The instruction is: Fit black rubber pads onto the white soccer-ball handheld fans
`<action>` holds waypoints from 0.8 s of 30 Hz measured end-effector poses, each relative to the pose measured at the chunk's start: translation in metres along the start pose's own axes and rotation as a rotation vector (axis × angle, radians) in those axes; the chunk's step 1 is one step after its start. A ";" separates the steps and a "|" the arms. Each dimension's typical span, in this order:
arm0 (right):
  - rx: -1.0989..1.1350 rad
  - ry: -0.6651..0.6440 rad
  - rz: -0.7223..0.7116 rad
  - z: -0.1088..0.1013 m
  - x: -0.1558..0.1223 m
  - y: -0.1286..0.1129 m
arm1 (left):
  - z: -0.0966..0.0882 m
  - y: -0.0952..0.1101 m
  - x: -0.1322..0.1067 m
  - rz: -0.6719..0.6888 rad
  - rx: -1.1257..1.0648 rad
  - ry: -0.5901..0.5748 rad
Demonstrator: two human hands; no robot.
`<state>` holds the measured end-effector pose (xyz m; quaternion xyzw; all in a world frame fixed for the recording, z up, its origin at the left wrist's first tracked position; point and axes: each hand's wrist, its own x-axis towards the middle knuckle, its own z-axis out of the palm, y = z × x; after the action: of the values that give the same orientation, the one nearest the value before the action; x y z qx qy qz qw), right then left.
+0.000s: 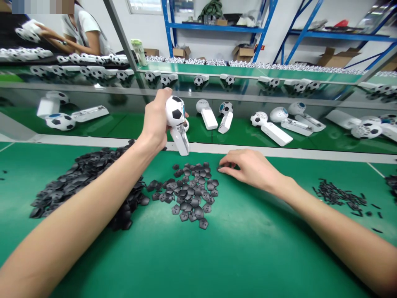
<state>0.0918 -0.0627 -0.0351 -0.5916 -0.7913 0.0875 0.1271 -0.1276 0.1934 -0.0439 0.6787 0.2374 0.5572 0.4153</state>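
My left hand [156, 120] is raised above the green bench and closed around a white hand-held fan with a football-patterned head [176, 124], its handle pointing down. My right hand [248, 167] rests low on the bench surface, fingertips pinched on a small black pentagon piece [221, 168] at the right edge of a scattered cluster of black pentagon pieces [190, 194]. A larger heap of the same black pieces [83, 182] lies to the left, partly hidden by my left forearm.
Several more football fans [273, 126] lie on the green conveyor belt behind the bench. Thin black scraps [338, 194] lie at the right. Another person [83, 31] works at the far left. Blue shelving with cardboard boxes [243, 53] stands at the back.
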 end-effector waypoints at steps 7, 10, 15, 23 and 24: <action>-0.100 -0.050 -0.077 -0.005 -0.003 -0.003 | 0.011 0.036 -0.021 -0.143 -0.114 0.044; -0.216 -0.047 -0.134 -0.003 -0.005 -0.007 | 0.017 0.048 -0.026 -0.230 -0.178 0.152; -0.454 -0.010 -0.187 0.004 -0.004 -0.026 | 0.012 0.043 -0.021 -0.209 -0.141 0.055; -0.512 -0.077 -0.120 0.005 0.004 -0.042 | 0.010 0.038 -0.018 -0.153 -0.146 0.044; -0.486 -0.076 -0.105 0.005 0.005 -0.040 | 0.010 0.041 -0.020 -0.142 -0.125 0.024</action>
<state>0.0521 -0.0691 -0.0281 -0.5591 -0.8230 -0.0898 -0.0442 -0.1296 0.1528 -0.0218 0.6264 0.2546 0.5482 0.4923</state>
